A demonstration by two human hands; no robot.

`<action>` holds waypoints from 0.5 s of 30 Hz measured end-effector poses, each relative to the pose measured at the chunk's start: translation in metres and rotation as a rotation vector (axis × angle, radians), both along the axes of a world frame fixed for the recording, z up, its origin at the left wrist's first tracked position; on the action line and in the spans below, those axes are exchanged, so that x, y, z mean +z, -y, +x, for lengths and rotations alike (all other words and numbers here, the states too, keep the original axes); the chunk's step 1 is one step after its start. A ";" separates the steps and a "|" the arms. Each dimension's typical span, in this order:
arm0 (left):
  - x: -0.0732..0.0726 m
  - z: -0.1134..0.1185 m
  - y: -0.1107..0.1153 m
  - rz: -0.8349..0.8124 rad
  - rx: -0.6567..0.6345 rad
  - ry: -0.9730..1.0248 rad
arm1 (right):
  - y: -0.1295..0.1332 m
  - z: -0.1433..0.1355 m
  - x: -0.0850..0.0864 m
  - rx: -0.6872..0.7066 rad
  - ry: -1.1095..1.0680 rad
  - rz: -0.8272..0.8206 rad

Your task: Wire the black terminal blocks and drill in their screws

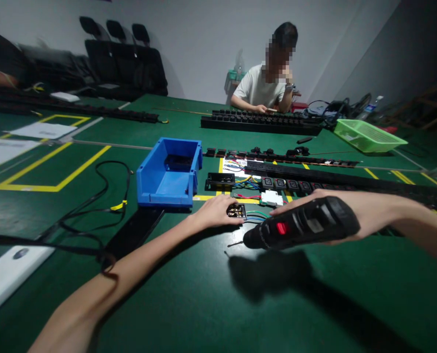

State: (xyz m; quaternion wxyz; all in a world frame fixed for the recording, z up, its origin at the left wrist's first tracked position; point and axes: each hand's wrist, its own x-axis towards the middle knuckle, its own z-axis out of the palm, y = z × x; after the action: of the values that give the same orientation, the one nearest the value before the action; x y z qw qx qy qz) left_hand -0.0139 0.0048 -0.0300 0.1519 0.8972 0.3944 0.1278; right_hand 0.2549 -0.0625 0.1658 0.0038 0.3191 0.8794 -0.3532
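My left hand (217, 212) is closed on a small black terminal block (236, 211) with brass-coloured contacts, low on the green table. Green and blue wires (257, 214) run from the block to the right. In my right hand (354, 215) is a black electric screwdriver (295, 225) with a red button. Its thin bit points left, just in front of the block and apart from it. Behind the block lie a black rectangular module (221, 181), a small white circuit board (271, 198) with red wires, and a row of black sockets (292, 185).
A blue bin (169, 174) stands left of my left hand, with dark parts inside. Looped black cable (103, 211) lies farther left. Long black strips (258, 122) and a green basket (369, 136) are across the table, where a person (257, 86) sits.
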 end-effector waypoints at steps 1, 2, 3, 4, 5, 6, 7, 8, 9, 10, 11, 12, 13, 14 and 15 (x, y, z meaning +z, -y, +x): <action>0.000 0.000 0.000 0.000 0.003 -0.004 | 0.006 -0.003 -0.007 0.046 0.001 -0.053; 0.000 0.000 0.000 -0.001 0.007 -0.006 | 0.011 -0.007 -0.015 0.070 0.007 -0.083; 0.000 0.000 0.000 0.000 0.010 -0.007 | 0.017 -0.010 -0.022 0.071 0.013 -0.090; 0.000 0.000 0.000 0.001 0.013 -0.006 | 0.022 -0.014 -0.029 0.059 0.018 -0.067; 0.000 0.001 0.000 0.003 0.015 -0.006 | 0.027 -0.017 -0.036 0.046 0.023 -0.031; 0.000 0.000 0.000 0.003 0.015 -0.005 | 0.032 -0.020 -0.043 0.035 0.035 0.008; 0.000 0.000 0.000 0.003 0.013 -0.002 | 0.037 -0.024 -0.050 0.039 0.046 0.033; 0.000 0.000 0.001 0.001 0.010 0.001 | 0.041 -0.027 -0.056 0.046 0.049 0.062; 0.000 0.000 0.001 -0.001 0.007 0.005 | 0.045 -0.030 -0.062 0.055 0.049 0.085; 0.000 0.000 0.001 -0.005 0.004 0.010 | 0.048 -0.033 -0.068 0.066 0.047 0.104; 0.001 0.000 0.001 -0.009 0.000 0.013 | 0.051 -0.036 -0.073 0.070 0.048 0.126; 0.001 0.000 0.001 -0.014 -0.003 0.015 | 0.053 -0.039 -0.079 0.072 0.057 0.145; 0.002 0.000 0.000 -0.019 -0.005 0.016 | 0.055 -0.042 -0.085 0.073 0.073 0.164; 0.002 0.001 0.000 -0.024 -0.005 0.017 | 0.056 -0.045 -0.091 0.070 0.092 0.185; 0.003 0.001 0.000 -0.029 -0.005 0.016 | 0.058 -0.049 -0.097 0.067 0.110 0.207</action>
State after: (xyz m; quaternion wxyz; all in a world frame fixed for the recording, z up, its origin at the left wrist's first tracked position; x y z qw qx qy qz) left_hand -0.0133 0.0045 -0.0273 0.1684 0.8948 0.3929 0.1289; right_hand 0.2063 -0.1200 0.0686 0.0309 0.3069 0.9199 -0.2422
